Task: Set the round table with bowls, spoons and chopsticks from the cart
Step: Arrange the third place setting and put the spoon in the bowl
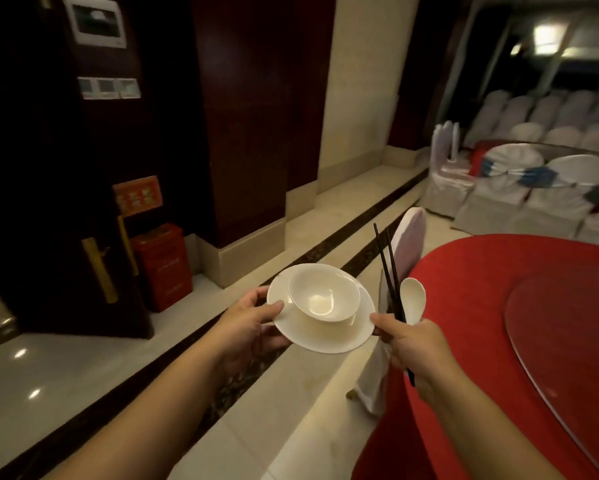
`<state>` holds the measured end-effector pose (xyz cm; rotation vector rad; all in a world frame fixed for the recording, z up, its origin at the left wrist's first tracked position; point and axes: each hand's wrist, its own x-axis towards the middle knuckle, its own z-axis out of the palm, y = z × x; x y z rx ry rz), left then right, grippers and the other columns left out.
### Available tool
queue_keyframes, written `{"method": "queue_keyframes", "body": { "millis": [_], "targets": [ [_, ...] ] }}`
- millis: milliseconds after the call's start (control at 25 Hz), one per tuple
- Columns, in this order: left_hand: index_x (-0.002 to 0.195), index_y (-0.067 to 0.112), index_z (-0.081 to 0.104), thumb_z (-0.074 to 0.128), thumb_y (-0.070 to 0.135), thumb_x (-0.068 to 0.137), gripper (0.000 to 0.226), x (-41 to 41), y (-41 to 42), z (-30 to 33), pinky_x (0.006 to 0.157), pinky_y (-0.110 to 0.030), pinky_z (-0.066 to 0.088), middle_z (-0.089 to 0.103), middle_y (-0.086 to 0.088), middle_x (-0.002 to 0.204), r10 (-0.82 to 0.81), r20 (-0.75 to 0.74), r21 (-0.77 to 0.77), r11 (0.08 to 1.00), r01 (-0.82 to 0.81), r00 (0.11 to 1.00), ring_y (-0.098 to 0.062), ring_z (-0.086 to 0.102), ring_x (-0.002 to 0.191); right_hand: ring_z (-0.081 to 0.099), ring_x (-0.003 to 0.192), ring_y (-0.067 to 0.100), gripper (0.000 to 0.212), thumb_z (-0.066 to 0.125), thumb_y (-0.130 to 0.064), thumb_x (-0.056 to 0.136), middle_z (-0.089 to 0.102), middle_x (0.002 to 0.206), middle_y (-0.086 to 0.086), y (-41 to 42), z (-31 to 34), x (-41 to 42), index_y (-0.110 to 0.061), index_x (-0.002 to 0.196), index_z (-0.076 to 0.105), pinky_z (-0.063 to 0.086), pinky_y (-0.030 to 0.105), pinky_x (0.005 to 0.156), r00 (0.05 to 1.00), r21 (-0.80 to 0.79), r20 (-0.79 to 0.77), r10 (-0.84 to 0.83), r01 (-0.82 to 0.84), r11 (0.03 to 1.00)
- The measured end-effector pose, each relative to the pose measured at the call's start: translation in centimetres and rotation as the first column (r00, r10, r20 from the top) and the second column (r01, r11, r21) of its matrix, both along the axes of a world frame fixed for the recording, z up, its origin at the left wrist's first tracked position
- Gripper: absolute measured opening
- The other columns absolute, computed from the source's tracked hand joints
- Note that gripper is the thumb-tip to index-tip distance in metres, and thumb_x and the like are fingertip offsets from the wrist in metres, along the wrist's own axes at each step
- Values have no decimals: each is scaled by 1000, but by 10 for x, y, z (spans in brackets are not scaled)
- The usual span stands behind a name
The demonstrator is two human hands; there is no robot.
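The red-clothed round table point(464, 306) is lying to the right, glass turntable point(568, 323) inset. The left hand point(253, 327) is pinching the saucer point(312, 334) carrying the bowl point(322, 299), best kept level; the right hand point(412, 344) is gripping chopsticks point(386, 268) and spoon point(413, 296)

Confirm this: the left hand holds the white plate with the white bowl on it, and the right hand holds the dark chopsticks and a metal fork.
One detail is wrong: the head view shows a white ceramic spoon, not a metal fork. The rest stands: left hand, round white plate, white bowl, right hand, dark chopsticks.
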<state>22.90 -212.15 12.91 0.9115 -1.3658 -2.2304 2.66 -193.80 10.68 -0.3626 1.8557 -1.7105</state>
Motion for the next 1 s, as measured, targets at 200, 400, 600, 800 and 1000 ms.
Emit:
{"method": "queue_keyframes", "body": {
  "millis": [200,400,600,800,1000],
  "targets": [
    [136,24,54,69,14,94,45,-115,-116,22,70,-43,64,68,-15,126,-241,20,-23,970,242,970,-35,74,103,29,33,11,22,81,-18,78,44,44,3,-72,21,-61,-1,67,74,25,20,36,971,-7,2,-238,238,971],
    [128,23,57,67,10,95,36,-226,-176,31,70,-43,64,73,-16,118,-425,61,-26,904,427,903,-36,75,99,31,31,11,29,78,-14,83,51,45,5,-111,27,-126,12,77,68,28,20,35,912,-59,14,-410,410,910],
    [130,24,53,68,10,93,42,-357,-212,27,74,-46,64,72,-16,120,-536,112,-64,836,545,837,-34,76,98,23,38,13,26,79,-21,82,42,39,-7,-137,9,-225,5,80,73,23,24,38,845,-25,3,-535,535,844],
    [131,23,51,69,5,93,46,-506,-236,28,70,-42,65,71,-18,120,-631,172,-116,749,652,756,-34,76,97,24,40,14,26,81,-26,78,40,41,-4,-153,2,-346,-2,73,77,25,27,41,784,-10,-22,-620,620,784],
    [130,21,51,67,2,93,45,-654,-233,36,69,-44,65,76,-19,109,-719,203,-156,647,747,665,-36,77,93,28,42,14,23,82,-25,77,52,52,4,-150,17,-447,-3,73,76,26,28,45,657,-15,-29,-753,753,658]
  ]
}}
